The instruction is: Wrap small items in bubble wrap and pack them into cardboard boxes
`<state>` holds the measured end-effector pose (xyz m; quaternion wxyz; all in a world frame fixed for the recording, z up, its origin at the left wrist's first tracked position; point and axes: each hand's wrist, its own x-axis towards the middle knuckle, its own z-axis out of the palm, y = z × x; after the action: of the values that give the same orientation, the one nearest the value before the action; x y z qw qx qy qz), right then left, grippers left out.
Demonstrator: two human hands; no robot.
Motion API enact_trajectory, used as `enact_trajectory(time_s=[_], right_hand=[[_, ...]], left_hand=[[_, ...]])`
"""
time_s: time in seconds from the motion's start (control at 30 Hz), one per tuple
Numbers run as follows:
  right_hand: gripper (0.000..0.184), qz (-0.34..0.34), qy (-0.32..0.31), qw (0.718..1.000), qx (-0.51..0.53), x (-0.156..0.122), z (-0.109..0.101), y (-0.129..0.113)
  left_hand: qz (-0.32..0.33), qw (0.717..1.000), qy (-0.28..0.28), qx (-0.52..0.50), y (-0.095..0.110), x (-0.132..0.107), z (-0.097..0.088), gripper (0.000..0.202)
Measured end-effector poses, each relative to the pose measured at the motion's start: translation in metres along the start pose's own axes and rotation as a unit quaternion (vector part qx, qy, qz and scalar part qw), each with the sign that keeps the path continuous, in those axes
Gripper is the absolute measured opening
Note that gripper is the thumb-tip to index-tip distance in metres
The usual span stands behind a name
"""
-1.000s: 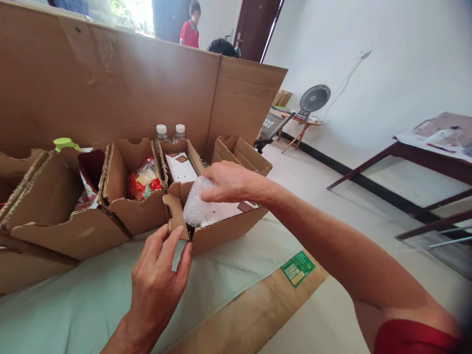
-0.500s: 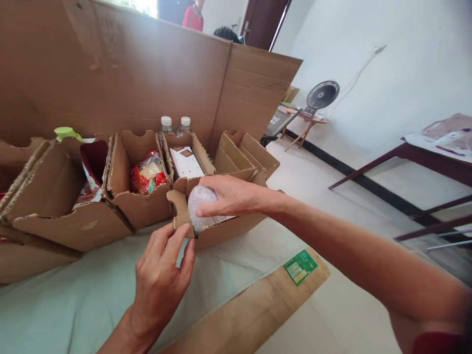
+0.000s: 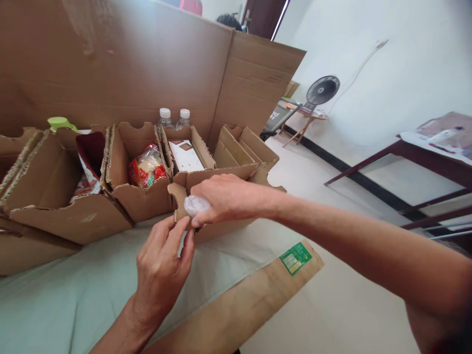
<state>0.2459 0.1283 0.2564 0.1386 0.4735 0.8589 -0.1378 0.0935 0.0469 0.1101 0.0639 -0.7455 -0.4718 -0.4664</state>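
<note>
At the front corner of a small cardboard box (image 3: 224, 230), my left hand (image 3: 164, 263) pinches the box's edge between thumb and fingers. My right hand (image 3: 230, 199) reaches over this box from the right. Its fingers are wrapped round a clear bubble-wrapped bundle (image 3: 194, 203) at the box's left end. What is inside the wrap cannot be made out, and my palm hides most of it. Behind, another cardboard box (image 3: 138, 200) contains a red and clear food packet (image 3: 147, 166).
More cardboard boxes (image 3: 70, 219) stand in a row to the left. Two white-capped bottles (image 3: 164, 118) are behind, before a tall cardboard panel (image 3: 165, 69). A long cardboard strip (image 3: 243, 305) with a green label lies in front. A fan (image 3: 321, 91) stands farther off.
My right hand has closed further over the bubble-wrapped bundle, and less of it shows. My left hand stays at the box corner. The view has tipped slightly downward.
</note>
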Motion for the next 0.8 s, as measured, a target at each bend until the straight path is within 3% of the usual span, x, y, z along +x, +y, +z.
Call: enact_trajectory(time_s=[0.1,0.27,0.47,0.7,0.8], right_hand=[[0.044,-0.006,-0.066,0.997,-0.046,0.005,-0.013,-0.001],[0.049,0.026,-0.079,0.992,-0.099,0.020,-0.013,-0.006],[0.047,-0.006,-0.175,0.983,-0.056,0.020,-0.010,0.000],[0.048,0.010,-0.103,0.994,-0.034,0.022,0.005,0.007],[0.047,0.020,0.055,0.997,0.041,-0.015,0.008,0.017]], left_hand=[[0.000,1.000,0.000,0.002,0.000,0.001,0.000,0.021],[0.003,1.000,0.004,0.013,0.000,0.003,0.000,0.020],[0.006,1.000,0.007,0.014,-0.002,0.002,0.000,0.018],[0.008,1.000,0.005,0.005,0.003,0.004,0.001,0.017],[-0.004,0.998,0.023,-0.050,0.004,-0.004,0.001,0.047]])
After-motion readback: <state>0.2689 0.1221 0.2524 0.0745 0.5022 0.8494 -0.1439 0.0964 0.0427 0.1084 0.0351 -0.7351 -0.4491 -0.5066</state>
